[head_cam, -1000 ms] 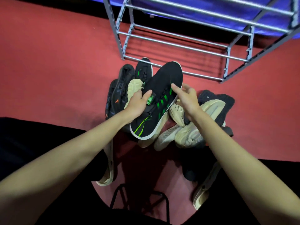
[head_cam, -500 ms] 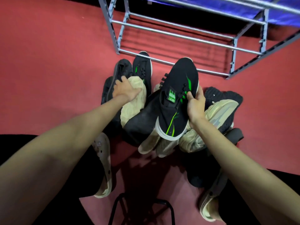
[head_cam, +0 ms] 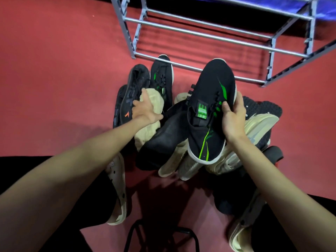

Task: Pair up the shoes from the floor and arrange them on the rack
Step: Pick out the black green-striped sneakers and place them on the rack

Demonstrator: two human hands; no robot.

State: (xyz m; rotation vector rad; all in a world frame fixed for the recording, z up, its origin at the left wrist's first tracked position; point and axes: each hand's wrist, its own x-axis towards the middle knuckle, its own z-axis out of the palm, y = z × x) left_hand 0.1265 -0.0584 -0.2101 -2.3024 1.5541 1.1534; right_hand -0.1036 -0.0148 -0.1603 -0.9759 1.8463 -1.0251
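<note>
right hand (head_cam: 233,118) is clamped on a black sneaker with green stripes (head_cam: 211,110), thumb on the laces, fingers wrapped round the outer edge, shoe lifted above the pile with its toe toward the rack (head_cam: 200,34). left hand (head_cam: 144,109) lies palm down on a beige shoe (head_cam: 151,124) at the left of the pile; its grip looks spread and flat, but whether the fingers have closed on anything cannot be told.

judgement: the step in hand is finding the mate. the matching black and green sneaker (head_cam: 162,77) lies on the floor just beyond the left hand, toe touching the rack's lowest front bar, partly overlapped by the beige shoe. to do this well, the left hand should push or lift the beige shoe aside, then take the mate by its collar or midfoot, not the toe. keep the held shoe level and clear of the pile so it drags nothing down. set both on one tier, toes the same way, soles bridging two bars.

risk: the pile is loose and stacked; pulling the mate out from under may tip neighbouring shoes.

surface: red floor (head_cam: 54,60), matt, no loose debris seen. dark shoes (head_cam: 131,95) lie at the left of the pile, pale sneakers (head_cam: 254,128) at the right over a black textured sole.

room: grey metal rack of round bars, no shoe on any tier in view. blue material lies behind its top. a black metal frame (head_cam: 160,235) stands at the lower edge, between the person's feet in pale clogs (head_cam: 118,188).
</note>
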